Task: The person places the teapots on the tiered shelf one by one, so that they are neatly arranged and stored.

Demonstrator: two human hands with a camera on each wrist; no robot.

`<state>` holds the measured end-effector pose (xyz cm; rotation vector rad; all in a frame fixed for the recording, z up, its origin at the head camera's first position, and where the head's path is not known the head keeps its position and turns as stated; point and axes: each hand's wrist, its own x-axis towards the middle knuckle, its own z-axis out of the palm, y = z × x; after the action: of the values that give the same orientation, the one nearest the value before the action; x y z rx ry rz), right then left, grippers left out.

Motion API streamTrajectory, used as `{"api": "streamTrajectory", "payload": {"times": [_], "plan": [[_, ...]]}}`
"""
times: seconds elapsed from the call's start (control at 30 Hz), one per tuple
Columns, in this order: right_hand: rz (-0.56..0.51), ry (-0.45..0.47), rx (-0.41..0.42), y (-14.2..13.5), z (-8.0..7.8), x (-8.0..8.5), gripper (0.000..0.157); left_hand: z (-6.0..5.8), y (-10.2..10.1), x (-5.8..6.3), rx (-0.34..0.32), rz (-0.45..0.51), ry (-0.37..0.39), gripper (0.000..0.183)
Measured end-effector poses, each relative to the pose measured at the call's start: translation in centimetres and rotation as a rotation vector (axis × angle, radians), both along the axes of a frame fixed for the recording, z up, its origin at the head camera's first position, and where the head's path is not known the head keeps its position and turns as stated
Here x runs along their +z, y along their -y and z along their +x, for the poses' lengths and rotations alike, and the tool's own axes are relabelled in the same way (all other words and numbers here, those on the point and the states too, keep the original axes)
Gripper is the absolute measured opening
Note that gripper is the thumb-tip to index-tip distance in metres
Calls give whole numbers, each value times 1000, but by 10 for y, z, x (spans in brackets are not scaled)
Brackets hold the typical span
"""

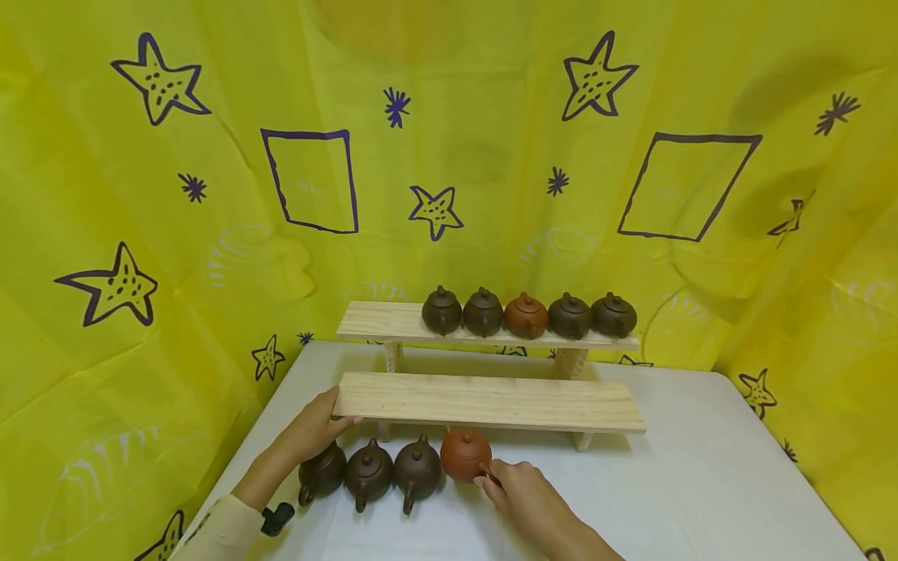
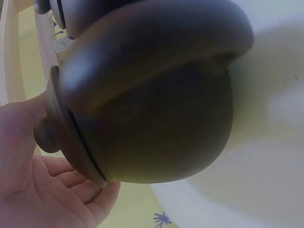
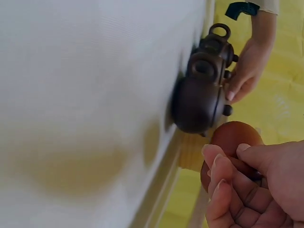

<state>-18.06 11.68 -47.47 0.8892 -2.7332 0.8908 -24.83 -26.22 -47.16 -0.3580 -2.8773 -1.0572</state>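
Note:
My right hand [image 1: 522,495] pinches the handle of a reddish-orange teapot [image 1: 466,454] between thumb and fingers. That teapot is held up off the white table, its spout toward the front edge of the lower wooden shelf [image 1: 491,401]. My left hand [image 1: 316,428] grips the left front corner of this shelf, thumb along its front edge. Just below the left hand, a dark brown teapot [image 2: 161,118] fills the left wrist view. Two more dark teapots, one [image 1: 368,471] in the middle and one [image 1: 417,469] nearest the reddish one, complete the row on the table, handles toward me.
On the upper wooden shelf [image 1: 379,318] several teapots stand in a row, a reddish one [image 1: 526,316] among dark ones. White cloth covers the table [image 1: 701,467]. A yellow patterned curtain [image 1: 484,117] hangs behind and at both sides.

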Motion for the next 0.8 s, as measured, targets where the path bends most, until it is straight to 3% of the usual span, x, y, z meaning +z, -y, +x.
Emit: {"api": "streamTrajectory", "payload": {"times": [0.27,0.6,0.8], "plan": [[-67,50,2,17,-14,33,29,0,0,0,0,-9,-2,72],[-51,-90,-48,55,-50,75,31,-2,0,-1,-9,9,-12,70],[-58,-101,-37,81,-70,93,33,0,-1,1,-2,15,-6,67]]}}
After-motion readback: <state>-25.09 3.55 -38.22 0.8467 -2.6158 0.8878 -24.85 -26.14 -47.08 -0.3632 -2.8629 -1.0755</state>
